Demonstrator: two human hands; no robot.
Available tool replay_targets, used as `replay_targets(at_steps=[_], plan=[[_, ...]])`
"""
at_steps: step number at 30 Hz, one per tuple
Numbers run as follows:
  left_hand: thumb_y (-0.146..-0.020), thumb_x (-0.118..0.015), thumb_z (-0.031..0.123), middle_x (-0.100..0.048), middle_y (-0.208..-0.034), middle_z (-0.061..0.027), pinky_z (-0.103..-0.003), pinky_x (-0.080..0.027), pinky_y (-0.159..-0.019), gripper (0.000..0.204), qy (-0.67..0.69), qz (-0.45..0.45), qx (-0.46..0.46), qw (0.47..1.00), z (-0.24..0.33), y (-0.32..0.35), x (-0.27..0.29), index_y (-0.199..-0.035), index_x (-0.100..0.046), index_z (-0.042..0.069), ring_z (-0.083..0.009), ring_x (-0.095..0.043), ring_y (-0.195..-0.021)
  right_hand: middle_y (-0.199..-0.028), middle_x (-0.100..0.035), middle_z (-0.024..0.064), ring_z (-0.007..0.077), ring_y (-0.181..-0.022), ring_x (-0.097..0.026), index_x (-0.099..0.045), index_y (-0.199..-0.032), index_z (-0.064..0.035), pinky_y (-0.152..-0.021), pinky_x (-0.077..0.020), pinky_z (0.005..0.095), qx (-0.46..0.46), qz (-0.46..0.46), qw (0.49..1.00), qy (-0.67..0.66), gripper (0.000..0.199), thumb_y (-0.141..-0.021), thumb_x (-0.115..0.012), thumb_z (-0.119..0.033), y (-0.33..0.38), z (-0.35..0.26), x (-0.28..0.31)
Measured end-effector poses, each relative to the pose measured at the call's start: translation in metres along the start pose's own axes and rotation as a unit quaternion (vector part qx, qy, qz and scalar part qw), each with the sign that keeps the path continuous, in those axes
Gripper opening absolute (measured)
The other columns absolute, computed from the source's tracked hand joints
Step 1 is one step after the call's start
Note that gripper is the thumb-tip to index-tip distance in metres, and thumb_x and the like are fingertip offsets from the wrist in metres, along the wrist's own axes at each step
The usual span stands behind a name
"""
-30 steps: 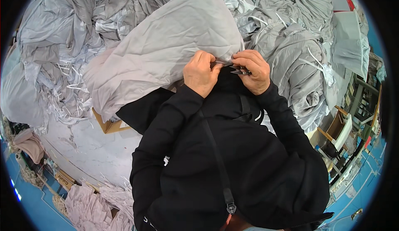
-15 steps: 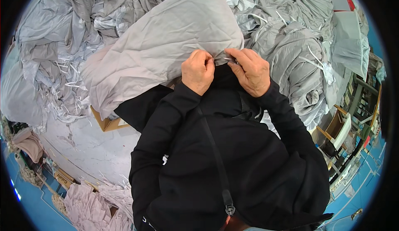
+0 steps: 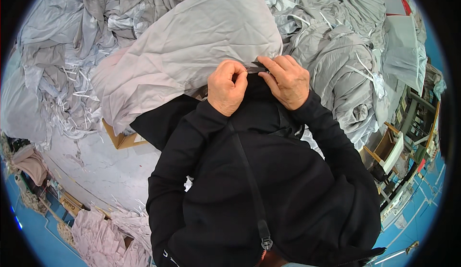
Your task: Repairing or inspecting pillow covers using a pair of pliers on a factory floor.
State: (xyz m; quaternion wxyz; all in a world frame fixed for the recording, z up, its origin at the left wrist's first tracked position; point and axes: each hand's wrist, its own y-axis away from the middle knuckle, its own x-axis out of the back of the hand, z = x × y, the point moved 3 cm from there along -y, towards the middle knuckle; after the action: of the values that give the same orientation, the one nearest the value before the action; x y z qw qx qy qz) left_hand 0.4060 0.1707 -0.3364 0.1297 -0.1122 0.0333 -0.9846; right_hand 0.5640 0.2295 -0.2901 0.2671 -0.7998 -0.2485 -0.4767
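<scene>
A stuffed grey pillow-like cover (image 3: 192, 41) lies in front of me on a heap of grey cloth. My left hand (image 3: 226, 87) is closed on the cover's near edge, fingers curled tight. My right hand (image 3: 287, 80) pinches the same edge just to the right, with a small dark piece, perhaps a zipper, between the two hands. Both black sleeves (image 3: 307, 171) come up from the lower edge. What the fingertips hold exactly is hidden under the hem.
Piles of grey fabric and white strips (image 3: 62, 60) cover the table's left and far side. More grey covers (image 3: 345, 70) lie right. A cardboard box (image 3: 120, 139) sits under the cover's left end. Pink cloth (image 3: 101, 233) lies lower left; a wooden rack (image 3: 408, 132) stands right.
The hands stayed at the cover's near edge; the right hand shifted slightly left and its fingers closed down on the hem. The cover moved a little.
</scene>
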Motion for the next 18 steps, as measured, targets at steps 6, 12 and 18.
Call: replay_targets(at_steps=[6, 12, 18], plan=[[-0.076, -0.062, -0.004, -0.061, -0.077, -0.0091, -0.032, -0.046, -0.055, 0.012, 0.002, -0.014, -0.003, 1.000, -0.001, 0.000, 0.000, -0.076, -0.051, 0.002, -0.0237, -0.058, -0.063, -0.074, -0.056, 0.0026, 0.0215, -0.070, -0.056, -0.066, -0.107, -0.0123, -0.058, -0.0458, 0.0341, -0.005, 0.011, 1.000, -0.012, 0.031, -0.077, -0.073, -0.015, -0.003, 0.004, -0.003], [-0.075, -0.061, -0.004, -0.060, -0.077, -0.0090, -0.033, -0.046, -0.056, 0.013, 0.001, -0.015, -0.004, 1.000, -0.001, -0.001, -0.003, -0.075, -0.051, 0.003, -0.0247, -0.057, -0.063, -0.073, -0.056, 0.0023, 0.0210, -0.069, -0.056, -0.067, -0.105, -0.0125, -0.058, -0.0459, 0.0337, -0.008, 0.016, 1.000, -0.017, 0.028, -0.077, -0.072, -0.014, -0.002, 0.007, -0.005], [-0.077, -0.061, -0.005, -0.061, -0.079, -0.0088, -0.031, -0.046, -0.056, 0.010, -0.006, -0.014, 0.002, 1.000, 0.006, 0.000, 0.009, -0.077, -0.053, 0.002, -0.0221, -0.057, -0.063, -0.072, -0.056, 0.0036, 0.0215, -0.067, -0.055, -0.068, -0.103, -0.0107, -0.058, -0.0455, 0.0329, -0.006, 0.027, 0.998, -0.051, 0.026, -0.077, -0.072, -0.013, -0.006, 0.005, -0.007]])
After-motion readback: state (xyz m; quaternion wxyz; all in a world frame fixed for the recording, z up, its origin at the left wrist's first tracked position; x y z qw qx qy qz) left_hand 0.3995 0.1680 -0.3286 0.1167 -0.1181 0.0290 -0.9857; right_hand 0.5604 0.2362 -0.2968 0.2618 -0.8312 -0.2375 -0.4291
